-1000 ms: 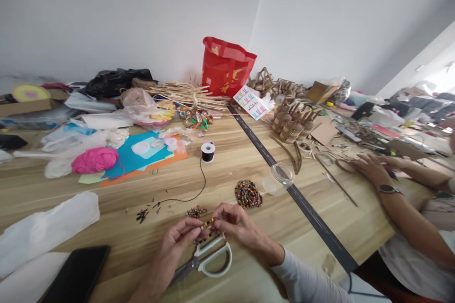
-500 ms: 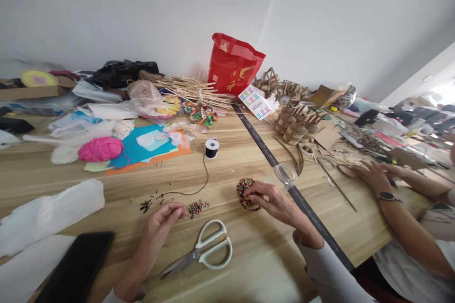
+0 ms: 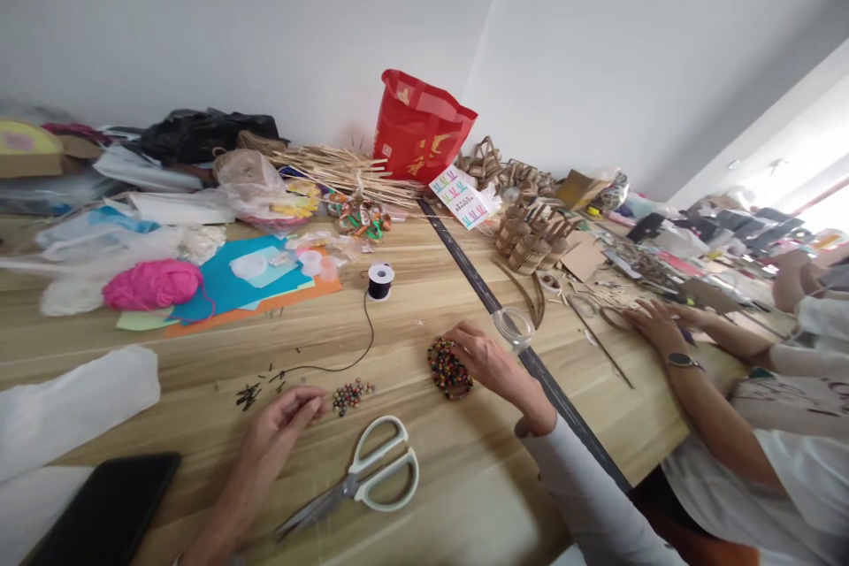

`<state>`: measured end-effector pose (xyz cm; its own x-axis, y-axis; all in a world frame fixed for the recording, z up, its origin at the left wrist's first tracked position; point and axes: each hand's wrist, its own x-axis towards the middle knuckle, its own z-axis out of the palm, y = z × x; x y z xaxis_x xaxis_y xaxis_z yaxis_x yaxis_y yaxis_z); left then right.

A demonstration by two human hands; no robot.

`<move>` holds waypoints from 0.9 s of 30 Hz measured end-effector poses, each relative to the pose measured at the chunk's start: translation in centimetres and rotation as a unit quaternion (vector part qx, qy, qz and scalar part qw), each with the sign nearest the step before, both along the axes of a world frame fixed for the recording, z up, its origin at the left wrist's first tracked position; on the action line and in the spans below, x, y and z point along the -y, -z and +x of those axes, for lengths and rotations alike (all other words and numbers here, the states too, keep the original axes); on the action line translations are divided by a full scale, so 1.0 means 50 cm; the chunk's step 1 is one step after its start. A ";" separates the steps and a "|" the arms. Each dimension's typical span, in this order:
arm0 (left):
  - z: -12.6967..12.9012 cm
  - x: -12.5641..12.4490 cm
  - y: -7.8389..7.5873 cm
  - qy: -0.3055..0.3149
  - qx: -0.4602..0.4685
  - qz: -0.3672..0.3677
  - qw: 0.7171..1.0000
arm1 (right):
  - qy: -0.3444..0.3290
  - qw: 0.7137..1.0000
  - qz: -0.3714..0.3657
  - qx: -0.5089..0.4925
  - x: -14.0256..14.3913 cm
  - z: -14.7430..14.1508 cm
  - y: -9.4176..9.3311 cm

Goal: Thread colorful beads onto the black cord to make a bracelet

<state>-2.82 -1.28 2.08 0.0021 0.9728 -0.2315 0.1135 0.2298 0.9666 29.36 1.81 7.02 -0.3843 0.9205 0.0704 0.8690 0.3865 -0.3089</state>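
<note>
A bundle of multicoloured beaded bracelets (image 3: 439, 369) lies on the wooden table. My right hand (image 3: 492, 364) grips its upper right edge, with the fingertips partly hidden behind the beads. To the left, my left hand (image 3: 282, 424) rests low over the wood, thumb and fingers pressed together. Whether anything small is pinched there cannot be seen. Just right of those fingertips sits a small heap of loose beads (image 3: 350, 396). Black cord (image 3: 369, 338) runs from a white-flanged spool (image 3: 380, 283) toward short black snippets (image 3: 248, 395). White-handled scissors (image 3: 350, 486) lie nearest me, blades slightly apart.
A black phone-like slab (image 3: 106, 508) and white sheets (image 3: 86, 402) lie at left. Pink yarn (image 3: 152, 283), coloured paper (image 3: 229, 279), a red bag (image 3: 419, 128) and small woven baskets (image 3: 531, 234) stand farther back. A clear ring (image 3: 513, 329) and a co-worker's hands (image 3: 656, 327) are at right.
The view has swung a little rightward, so the table things sit farther left. My right hand's fingers have shifted up over the bracelets' edge. My left hand stays beside the loose beads.
</note>
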 end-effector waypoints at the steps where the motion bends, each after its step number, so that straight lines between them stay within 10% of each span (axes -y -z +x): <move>1: -0.001 0.000 0.002 0.001 -0.003 0.005 1.000 | -0.008 1.000 0.002 -0.005 0.004 0.000 -0.002; 27: -0.002 0.005 0.028 0.026 -0.047 0.087 0.995 | 0.041 0.971 0.040 0.233 0.031 0.011 0.052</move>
